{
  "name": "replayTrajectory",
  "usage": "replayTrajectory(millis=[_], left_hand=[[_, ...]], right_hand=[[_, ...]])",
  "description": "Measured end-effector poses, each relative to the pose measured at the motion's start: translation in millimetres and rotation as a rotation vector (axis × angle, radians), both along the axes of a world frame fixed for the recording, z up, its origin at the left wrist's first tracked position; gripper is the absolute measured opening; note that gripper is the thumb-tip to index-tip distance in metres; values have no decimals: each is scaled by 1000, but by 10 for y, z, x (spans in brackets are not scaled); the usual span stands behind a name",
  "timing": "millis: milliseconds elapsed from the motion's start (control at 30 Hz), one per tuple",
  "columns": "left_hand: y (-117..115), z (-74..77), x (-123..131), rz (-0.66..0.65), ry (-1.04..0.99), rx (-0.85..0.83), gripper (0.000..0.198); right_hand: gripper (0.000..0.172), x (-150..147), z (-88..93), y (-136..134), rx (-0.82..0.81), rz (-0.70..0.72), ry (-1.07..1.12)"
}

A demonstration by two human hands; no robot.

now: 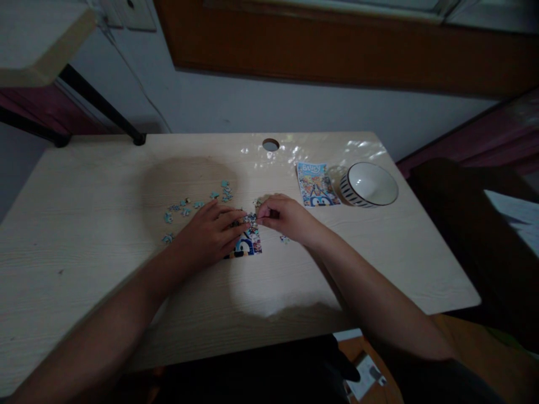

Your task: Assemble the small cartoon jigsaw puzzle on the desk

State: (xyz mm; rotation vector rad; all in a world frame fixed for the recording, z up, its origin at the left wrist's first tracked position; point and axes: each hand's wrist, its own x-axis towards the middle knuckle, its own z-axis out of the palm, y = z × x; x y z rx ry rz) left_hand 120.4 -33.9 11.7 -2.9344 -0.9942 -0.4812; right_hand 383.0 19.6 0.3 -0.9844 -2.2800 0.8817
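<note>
A partly assembled jigsaw puzzle (252, 244) lies on the table, its lower part showing a blue cartoon dog's face. My left hand (213, 231) rests flat over its left side, fingers outstretched, covering much of it. At the puzzle's upper right edge, my right hand (284, 217) is closed in a pinch on what looks like a small jigsaw puzzle piece, mostly hidden by the fingertips. Several loose puzzle pieces (186, 211) are scattered left of and above my left hand. Another loose piece (284, 239) lies just below my right hand.
A printed picture card (318, 186) marked "Bluey" lies to the right, beside a white bowl (373, 185) with dark stripes. A round hole (270, 145) pierces the tabletop near its back edge. A raised shelf (40, 42) on black legs stands at the back left.
</note>
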Motion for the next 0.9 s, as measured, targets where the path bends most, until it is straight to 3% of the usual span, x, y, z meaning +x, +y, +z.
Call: replayTrajectory(millis=[900], left_hand=[[48, -27, -99, -21, -104, 18, 33]], right_hand=[[12, 62, 90, -6, 7, 68, -37]])
